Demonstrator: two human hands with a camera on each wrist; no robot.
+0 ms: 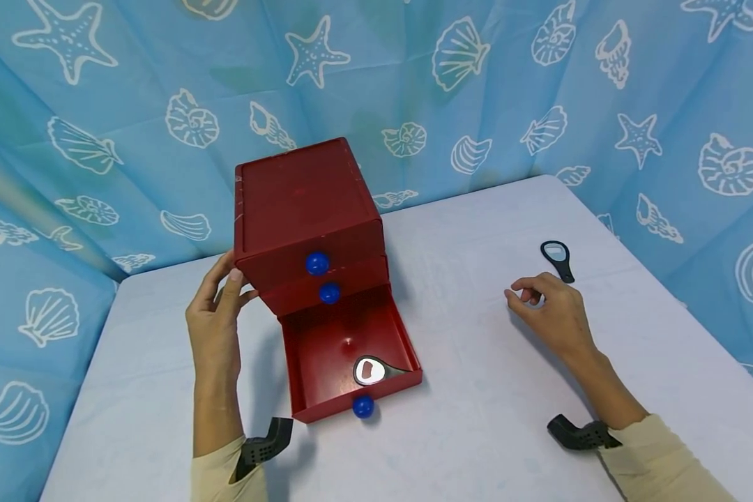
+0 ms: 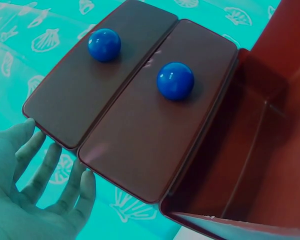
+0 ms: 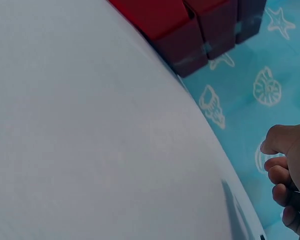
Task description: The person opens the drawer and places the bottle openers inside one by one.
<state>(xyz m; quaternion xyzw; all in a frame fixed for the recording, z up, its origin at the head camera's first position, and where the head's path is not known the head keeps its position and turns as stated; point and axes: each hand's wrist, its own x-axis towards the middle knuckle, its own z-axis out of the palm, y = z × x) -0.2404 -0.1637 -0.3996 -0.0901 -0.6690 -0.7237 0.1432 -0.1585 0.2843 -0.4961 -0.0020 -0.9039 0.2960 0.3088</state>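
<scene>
A red drawer unit [image 1: 307, 195] with blue round knobs stands toward the back left of the table. Its bottom drawer [image 1: 326, 335] is pulled out, and inside, near the front, lies a black-rimmed bottle opener [image 1: 370, 370]. My left hand [image 1: 219, 307] is at the unit's left side, fingertips right at the edge of the upper drawers; the left wrist view shows these fingers [image 2: 42, 170] spread. On the right, my right hand [image 1: 552, 307] is over the table, fingers loosely curled and holding nothing. Just beyond it lies a second bottle opener [image 1: 557, 261].
A white cloth covers the table [image 1: 464, 418]. Blue curtains [image 1: 414, 90] with shell and starfish prints hang behind and beside it. Black wrist mounts [image 1: 263, 443] are on both forearms.
</scene>
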